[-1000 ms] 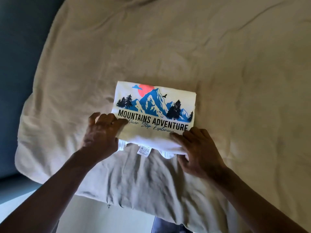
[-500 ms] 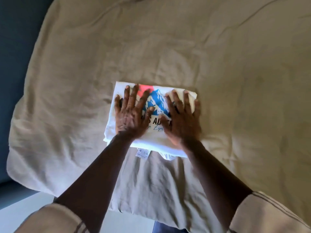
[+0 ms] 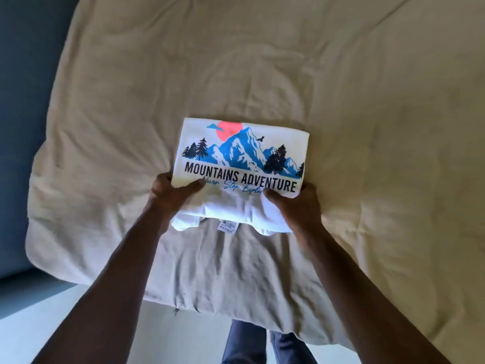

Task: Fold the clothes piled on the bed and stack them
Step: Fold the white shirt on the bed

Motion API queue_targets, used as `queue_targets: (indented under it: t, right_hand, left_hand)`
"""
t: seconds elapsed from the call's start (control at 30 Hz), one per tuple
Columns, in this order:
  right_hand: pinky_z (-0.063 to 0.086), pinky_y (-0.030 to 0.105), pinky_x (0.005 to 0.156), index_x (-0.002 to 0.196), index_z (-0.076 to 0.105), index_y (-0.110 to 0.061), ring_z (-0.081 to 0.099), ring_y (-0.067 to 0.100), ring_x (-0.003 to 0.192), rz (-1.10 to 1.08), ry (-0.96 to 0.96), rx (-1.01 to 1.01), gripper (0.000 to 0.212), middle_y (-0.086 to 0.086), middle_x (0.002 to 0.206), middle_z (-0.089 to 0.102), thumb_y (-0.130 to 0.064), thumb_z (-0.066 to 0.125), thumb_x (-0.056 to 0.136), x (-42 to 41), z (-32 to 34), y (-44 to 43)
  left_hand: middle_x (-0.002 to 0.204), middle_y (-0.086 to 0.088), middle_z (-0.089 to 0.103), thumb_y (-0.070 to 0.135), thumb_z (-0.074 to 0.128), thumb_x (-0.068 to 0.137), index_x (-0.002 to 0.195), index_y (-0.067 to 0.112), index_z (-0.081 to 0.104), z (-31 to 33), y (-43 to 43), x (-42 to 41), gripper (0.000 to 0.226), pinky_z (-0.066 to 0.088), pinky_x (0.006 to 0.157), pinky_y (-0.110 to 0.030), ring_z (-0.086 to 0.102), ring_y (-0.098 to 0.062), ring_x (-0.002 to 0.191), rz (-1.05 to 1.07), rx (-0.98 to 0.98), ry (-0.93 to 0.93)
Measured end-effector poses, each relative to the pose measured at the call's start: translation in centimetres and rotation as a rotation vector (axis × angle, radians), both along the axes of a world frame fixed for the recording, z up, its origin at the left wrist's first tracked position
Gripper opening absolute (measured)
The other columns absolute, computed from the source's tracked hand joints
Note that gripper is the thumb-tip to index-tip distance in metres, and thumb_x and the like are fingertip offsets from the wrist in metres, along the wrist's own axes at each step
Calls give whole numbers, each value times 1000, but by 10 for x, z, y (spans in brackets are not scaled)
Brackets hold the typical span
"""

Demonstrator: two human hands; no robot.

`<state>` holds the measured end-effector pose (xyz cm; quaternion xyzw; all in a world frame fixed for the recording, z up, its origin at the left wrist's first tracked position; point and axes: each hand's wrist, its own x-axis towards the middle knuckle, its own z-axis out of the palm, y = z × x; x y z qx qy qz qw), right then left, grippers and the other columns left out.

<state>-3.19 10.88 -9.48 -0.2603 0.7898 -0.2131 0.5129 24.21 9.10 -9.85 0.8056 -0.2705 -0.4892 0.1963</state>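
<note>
Shirt (image 3: 242,169) first: a white tee folded into a neat rectangle, lying print-up on the bed (image 3: 367,101) near its close edge, a little left of centre. The print shows blue mountains, dark pines, a pink sun and a small bird, with "MOUNTAINS ADVENTURE" in black capitals and a line of blue script beneath, partly covered by thumbs. Along the near side the folded layers bunch a bit, and a small label (image 3: 228,225) with a barcode sticks out from under them onto the sheet. Both hands grip that near side — the left hand (image 3: 170,193) is closed on the left corner, thumb on top across the print and fingers tucked below, and the right hand (image 3: 295,206) clamps the right corner the same way, thumb pressed over the end of the script. The bare forearms reach in from the bottom of the view. The sheet is beige and creased, with folds fanning out around the shirt. Below the bed's edge there is pale floor (image 3: 39,324) and the person's blue jeans (image 3: 244,342); a dark blue surface — wall or floor, I can't tell — runs down the left.
</note>
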Motion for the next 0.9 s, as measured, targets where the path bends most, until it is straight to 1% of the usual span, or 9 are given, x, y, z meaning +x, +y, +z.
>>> queue_targets:
  t: [0.1,0.17,0.27,0.33,0.47,0.53,0.63,0.8,0.9]
  right_hand:
    - [55,27,68,79,61,-14,66,24,72,-107,-189,31,37,-1,73,69,-30,91,66,-1,5,-10]
    - [46,22,57,73,49,-18,55,18,64,-111,-246,28,39,-1,70,58,-14,86,82,-6,8,-13]
    - [60,34,76,95,63,-9,70,31,80,-149,-391,36,37,16,95,73,-15,92,73,-13,2,-8]
    - [63,49,81,121,64,1,74,38,95,-193,-561,65,60,23,112,74,-7,92,68,-16,1,-5]
    - [62,35,66,124,65,7,73,35,91,-228,-727,51,43,23,110,74,10,70,82,-40,27,-8]
    - [61,34,62,124,64,6,75,31,83,-229,-780,19,37,21,106,76,10,65,87,-55,52,-8]
    - [61,35,63,127,65,6,75,29,83,-215,-743,-63,37,24,118,72,4,66,89,-108,108,-6]
    - [63,41,70,121,71,-1,73,33,94,-251,-563,-168,33,20,118,74,-4,73,88,-217,206,25]
    - [63,52,80,125,68,2,71,40,107,-354,-466,-203,34,20,120,74,-3,72,91,-303,259,55]
  left_hand:
    - [102,-16,79,18,88,78,110,5,75,15,-8,-3,37,64,68,-48,77,-34,88,23,25,239]
    - [112,-19,76,9,81,81,116,3,73,21,-10,-3,37,64,71,-44,76,-33,93,27,36,390]
    - [123,-21,72,2,82,72,125,2,69,28,-13,-1,55,64,81,-46,73,-37,106,7,62,517]
    - [129,-22,69,0,78,74,133,0,64,33,-11,2,60,62,84,-48,69,-39,113,32,64,609]
    - [135,-25,64,-5,57,88,140,-1,58,64,-14,-17,52,57,97,-49,64,-39,120,61,39,655]
    - [130,-24,68,-8,54,91,136,0,60,90,-16,-34,46,63,88,-43,71,-33,109,33,-7,629]
    - [118,-16,75,-11,51,94,129,4,65,146,-24,-82,41,64,70,-35,77,-25,94,-52,-56,658]
    - [129,-17,71,-8,54,83,137,5,61,221,-36,-185,56,63,82,-45,71,-34,112,-205,-22,784]
    - [124,-18,73,-10,51,76,132,3,64,259,-40,-282,59,65,72,-45,75,-32,101,-295,66,860]
